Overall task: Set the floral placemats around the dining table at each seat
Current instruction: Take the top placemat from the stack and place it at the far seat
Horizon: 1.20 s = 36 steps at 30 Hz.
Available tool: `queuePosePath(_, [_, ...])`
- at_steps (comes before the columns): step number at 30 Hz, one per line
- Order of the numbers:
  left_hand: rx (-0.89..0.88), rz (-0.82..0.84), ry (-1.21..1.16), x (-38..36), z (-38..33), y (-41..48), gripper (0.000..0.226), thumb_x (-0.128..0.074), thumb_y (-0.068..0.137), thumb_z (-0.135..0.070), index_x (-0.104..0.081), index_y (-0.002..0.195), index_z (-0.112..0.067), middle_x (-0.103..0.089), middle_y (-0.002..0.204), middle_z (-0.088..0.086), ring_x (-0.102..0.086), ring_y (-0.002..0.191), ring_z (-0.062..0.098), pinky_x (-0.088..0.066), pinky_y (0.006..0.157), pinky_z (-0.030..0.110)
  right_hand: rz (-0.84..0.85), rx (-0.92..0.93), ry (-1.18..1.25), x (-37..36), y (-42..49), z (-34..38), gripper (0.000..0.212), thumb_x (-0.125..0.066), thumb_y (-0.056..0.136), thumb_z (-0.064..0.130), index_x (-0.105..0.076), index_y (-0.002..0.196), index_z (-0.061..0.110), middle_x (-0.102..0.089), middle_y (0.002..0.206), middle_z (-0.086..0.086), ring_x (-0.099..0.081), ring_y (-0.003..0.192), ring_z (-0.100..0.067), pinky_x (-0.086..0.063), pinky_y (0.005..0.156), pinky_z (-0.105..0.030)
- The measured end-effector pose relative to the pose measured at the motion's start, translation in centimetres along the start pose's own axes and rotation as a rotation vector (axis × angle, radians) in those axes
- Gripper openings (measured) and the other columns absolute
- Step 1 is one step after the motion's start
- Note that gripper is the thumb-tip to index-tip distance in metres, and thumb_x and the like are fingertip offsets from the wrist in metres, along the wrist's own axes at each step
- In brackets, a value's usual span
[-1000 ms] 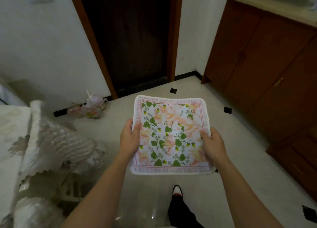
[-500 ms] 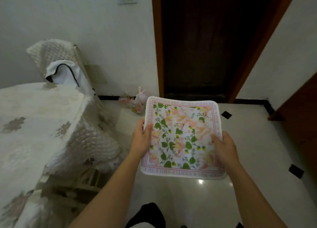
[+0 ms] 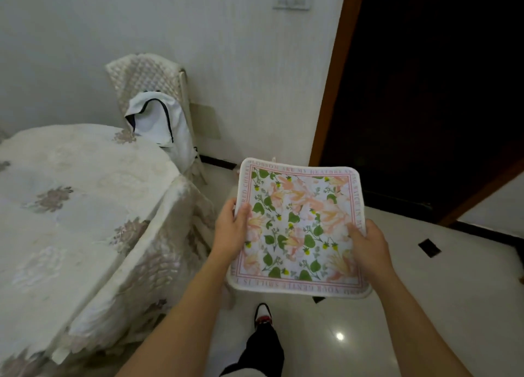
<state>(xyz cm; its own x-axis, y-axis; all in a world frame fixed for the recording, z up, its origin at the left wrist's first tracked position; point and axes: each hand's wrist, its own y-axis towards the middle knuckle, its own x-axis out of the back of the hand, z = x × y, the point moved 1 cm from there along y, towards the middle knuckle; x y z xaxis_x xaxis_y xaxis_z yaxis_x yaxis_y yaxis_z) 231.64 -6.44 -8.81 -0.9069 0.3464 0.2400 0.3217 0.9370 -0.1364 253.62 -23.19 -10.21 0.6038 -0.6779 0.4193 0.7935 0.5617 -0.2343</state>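
Observation:
I hold a square floral placemat (image 3: 299, 223), white with green leaves, peach flowers and a pink lettered border, flat in front of me above the floor. My left hand (image 3: 230, 229) grips its left edge with the thumb on top. My right hand (image 3: 368, 246) grips its right edge the same way. The dining table (image 3: 73, 195), draped in a white embroidered cloth, stands to my left, apart from the mat.
A chair (image 3: 153, 104) with a quilted cover and a white cloth over its back stands at the table's far end by the wall. A dark doorway (image 3: 431, 93) with a wooden frame lies ahead on the right. My foot (image 3: 262, 315) is on the glossy tiled floor.
The view has swung left: the wooden cabinets are gone, and the table and chair now fill the left side. Both hands keep the same hold on the placemat.

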Motion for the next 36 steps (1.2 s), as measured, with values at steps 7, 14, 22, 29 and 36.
queuePosePath(7, [0.026, -0.066, -0.012, 2.1, -1.6, 13.0, 0.014, -0.051, 0.101, -0.032, -0.057, 0.097, -0.021, -0.073, 0.095, 0.000, -0.073, 0.082, 0.016, -0.060, 0.077, 0.045, 0.048, 0.040, -0.034, -6.8, 11.1, 8.3, 0.017, -0.050, 0.103, 0.027, -0.059, 0.114, 0.018, -0.065, 0.102, 0.001, -0.061, 0.089, -0.017, -0.044, 0.068, -0.029])
queuePosePath(14, [0.023, -0.126, -0.035, 3.9, -2.3, 22.3, 0.013, -0.050, 0.101, -0.030, -0.057, 0.099, -0.019, -0.072, 0.096, 0.000, -0.073, 0.079, 0.011, -0.062, 0.071, 0.036, 0.097, 0.030, -0.052, -12.9, 19.4, 13.0, 0.019, -0.052, 0.101, 0.030, -0.062, 0.113, 0.019, -0.068, 0.101, 0.002, -0.066, 0.091, -0.017, -0.051, 0.072, -0.033])
queuePosePath(22, [0.103, -0.231, -0.087, 5.8, -1.8, 31.0, 0.012, -0.051, 0.101, -0.032, -0.057, 0.101, -0.021, -0.074, 0.097, 0.002, -0.075, 0.081, 0.018, -0.061, 0.076, 0.047, 0.216, 0.067, -0.122, -20.1, 28.3, 17.3, 0.018, -0.051, 0.101, 0.032, -0.062, 0.109, 0.020, -0.068, 0.100, 0.001, -0.065, 0.091, -0.020, -0.053, 0.077, -0.037])
queuePosePath(29, [0.137, -0.396, -0.131, 7.2, -2.9, 40.4, 0.012, -0.051, 0.101, -0.033, -0.058, 0.107, -0.025, -0.074, 0.101, 0.002, -0.075, 0.084, 0.019, -0.062, 0.076, 0.049, 0.356, 0.128, -0.158, -27.7, 38.8, 23.0, 0.017, -0.053, 0.099, 0.036, -0.063, 0.103, 0.022, -0.071, 0.097, 0.000, -0.068, 0.089, -0.023, -0.057, 0.084, -0.048])
queuePosePath(36, [0.166, -0.605, -0.145, 9.4, -5.4, 49.1, 0.008, -0.051, 0.101, -0.031, -0.057, 0.104, -0.027, -0.074, 0.100, 0.003, -0.075, 0.081, 0.017, -0.062, 0.073, 0.044, 0.571, 0.223, -0.187, -35.6, 48.4, 31.1, 0.018, -0.051, 0.101, 0.034, -0.064, 0.103, 0.021, -0.073, 0.093, -0.001, -0.072, 0.083, -0.023, -0.060, 0.078, -0.046])
